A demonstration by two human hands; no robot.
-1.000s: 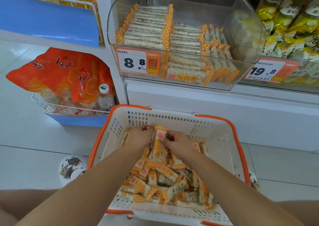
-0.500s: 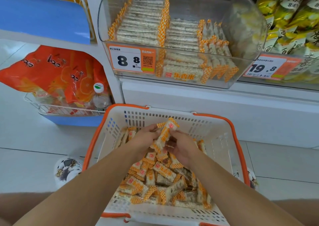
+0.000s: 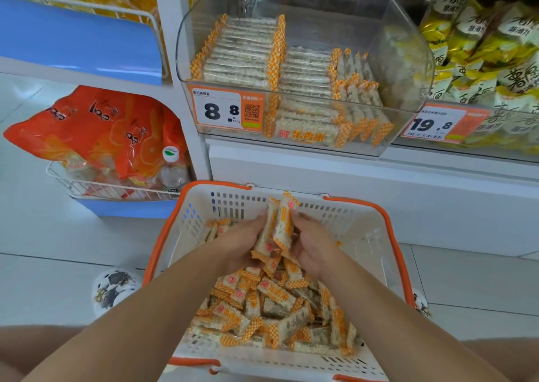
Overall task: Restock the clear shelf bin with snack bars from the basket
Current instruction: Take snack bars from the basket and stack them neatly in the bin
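A white basket with an orange rim [image 3: 361,230] sits on the floor before me, holding a loose heap of snack bars [image 3: 271,308] in orange-checked wrappers. My left hand [image 3: 239,244] and my right hand [image 3: 313,244] press together a small bunch of bars [image 3: 278,224], held upright above the heap. Above, the clear shelf bin [image 3: 402,61] holds neat rows of the same bars on its left and middle; its right side shows bare plastic.
An orange price label 8.8 [image 3: 224,109] is stuck on the bin's front. Yellow snack bags [image 3: 481,46] fill the bin to the right. A wire rack with orange bags [image 3: 96,131] and a water bottle [image 3: 172,171] stands on the left. A patterned shoe [image 3: 115,288] rests on the tiled floor.
Both hands have gathered bars from the heap and lifted the bunch upward, so it now stands clear of the pile near the basket's far wall.
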